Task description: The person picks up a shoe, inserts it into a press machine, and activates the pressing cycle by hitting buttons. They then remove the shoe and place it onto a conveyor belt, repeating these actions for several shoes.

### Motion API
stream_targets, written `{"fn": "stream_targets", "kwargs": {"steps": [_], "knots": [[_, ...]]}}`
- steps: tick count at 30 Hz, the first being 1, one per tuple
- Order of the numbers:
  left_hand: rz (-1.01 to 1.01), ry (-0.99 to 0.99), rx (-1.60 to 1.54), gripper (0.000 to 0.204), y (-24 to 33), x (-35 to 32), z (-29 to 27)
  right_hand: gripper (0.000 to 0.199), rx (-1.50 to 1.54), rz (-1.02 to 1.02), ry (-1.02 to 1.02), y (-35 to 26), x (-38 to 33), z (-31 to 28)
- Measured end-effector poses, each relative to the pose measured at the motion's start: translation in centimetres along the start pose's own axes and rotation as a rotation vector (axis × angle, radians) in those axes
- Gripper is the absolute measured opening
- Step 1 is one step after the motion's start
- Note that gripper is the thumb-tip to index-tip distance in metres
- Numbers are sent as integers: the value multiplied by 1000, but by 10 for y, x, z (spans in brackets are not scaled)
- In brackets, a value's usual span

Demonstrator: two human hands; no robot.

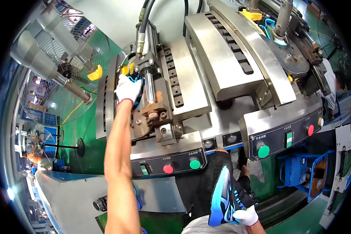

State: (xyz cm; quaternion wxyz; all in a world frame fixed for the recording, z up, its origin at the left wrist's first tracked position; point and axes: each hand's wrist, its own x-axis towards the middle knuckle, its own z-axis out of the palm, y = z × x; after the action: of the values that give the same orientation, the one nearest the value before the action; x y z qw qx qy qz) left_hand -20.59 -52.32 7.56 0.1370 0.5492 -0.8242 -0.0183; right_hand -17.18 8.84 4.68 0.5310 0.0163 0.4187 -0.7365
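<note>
My left hand [128, 88], in a white knit glove, reaches into the left machine station. Its fingers are closed on a dark shoe with blue trim [139, 92], which sits beside a steel hydraulic rod [149, 86]; the glove and machine parts hide most of this shoe. Low in the view, close to my body, my right hand [246, 215] is also gloved in white. It grips a black and bright-blue sneaker [224, 198], held tilted with its blue sole side toward the left.
Control panels with green buttons [263, 151] and red buttons [168, 169] line the machine's front. Another station at right holds a blue-trimmed shoe [267, 28]. Large fans [66, 66] stand at left behind steel cylinders with yellow pads [95, 73]. A blue-framed stool [300, 171] is at lower right.
</note>
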Motion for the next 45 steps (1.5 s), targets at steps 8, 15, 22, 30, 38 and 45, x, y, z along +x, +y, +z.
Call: {"fn": "stream_targets", "kwargs": {"steps": [8, 15, 22, 30, 38, 45], "knots": [[170, 111, -373, 82, -44, -9, -107, 89, -6, 5, 66, 0, 10, -2], [207, 332, -506, 65, -145, -238, -204, 79, -64, -198, 71, 9, 44, 33], [-234, 6, -540, 62, -251, -452, -141, 50, -319, -258, 27, -35, 127, 154], [-192, -78, -317, 64, -329, -535, -27, 21, -670, -266, -254, -81, 315, 363], [-106, -26, -617, 69, -345, -537, -10, 29, -1677, -643, 234, -23, 511, 361], [-130, -65, -619, 63, -337, -528, -17, 41, -1870, -635, 289, -15, 523, 365]]}}
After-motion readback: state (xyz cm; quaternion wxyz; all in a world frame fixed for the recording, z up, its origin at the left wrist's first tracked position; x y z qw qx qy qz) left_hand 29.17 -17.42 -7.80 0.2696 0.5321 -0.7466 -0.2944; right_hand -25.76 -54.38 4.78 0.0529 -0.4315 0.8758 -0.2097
